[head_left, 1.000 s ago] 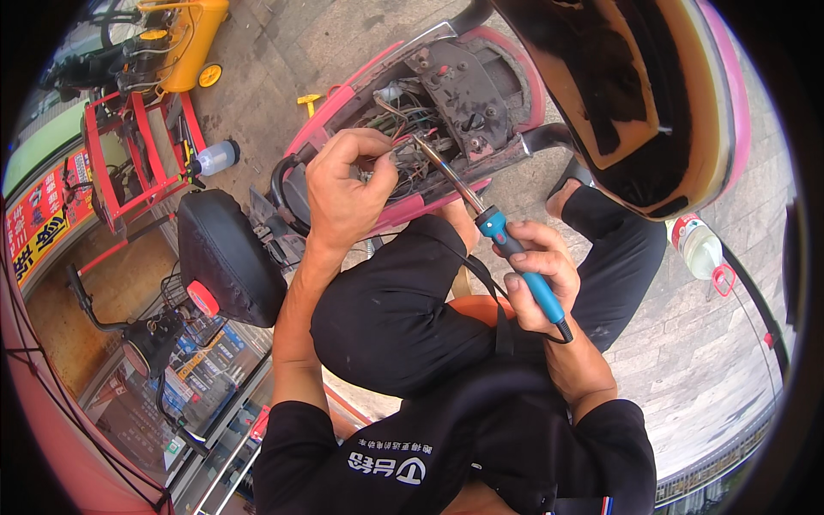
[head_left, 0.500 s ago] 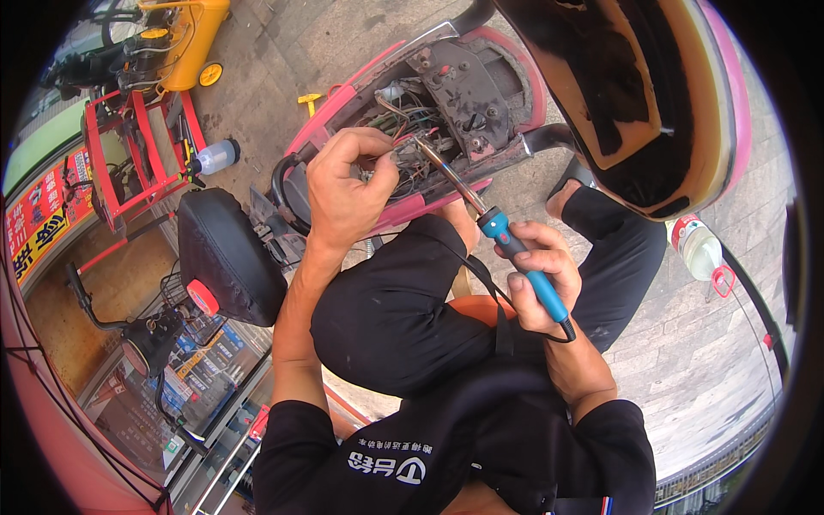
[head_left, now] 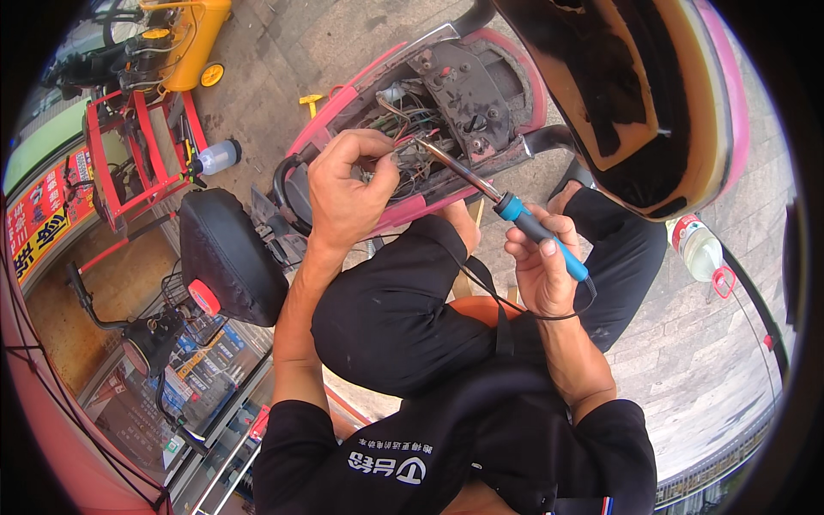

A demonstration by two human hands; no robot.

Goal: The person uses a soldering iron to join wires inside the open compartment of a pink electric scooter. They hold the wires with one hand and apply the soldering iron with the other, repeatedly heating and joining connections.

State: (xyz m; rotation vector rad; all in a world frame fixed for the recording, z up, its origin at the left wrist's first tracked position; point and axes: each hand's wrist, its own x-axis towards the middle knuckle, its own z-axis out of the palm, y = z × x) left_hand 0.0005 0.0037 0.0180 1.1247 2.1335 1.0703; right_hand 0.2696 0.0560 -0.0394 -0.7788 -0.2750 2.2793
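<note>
Right hand point(head_left: 542, 266) first: it is wrapped around the blue handle of a soldering iron point(head_left: 524, 225), gripped low like a pen, so the long metal shaft can reach forward while the palm stays clear of the hot end. The tip lands right in the bundle of wires point(head_left: 410, 148), just beside the fingertips point(head_left: 384, 154) of the left hand point(head_left: 348, 189). That left hand is pinched shut on a strand from the bundle, apparently holding it steady and lifted where the tip can meet it; exactly which wire it has, the picture is too small to tell. The iron's black cord point(head_left: 506, 300) loops down across the person's dark trousers, slack, so it doesn't tug at the tool.

Step outward: the wires sit in the open rear body of a pink scooter point(head_left: 506, 129), its cover off so the wiring lies exposed. The seat point(head_left: 635, 103) is tipped up to the right, out of the way. Left of the scooter stands a black round stool point(head_left: 225, 253), farther off a red tool cart point(head_left: 137, 154) with a plastic bottle point(head_left: 215, 158) beside it, and a yellow compressor point(head_left: 184, 39). Another bottle point(head_left: 697, 249) lies on the paving at right.
</note>
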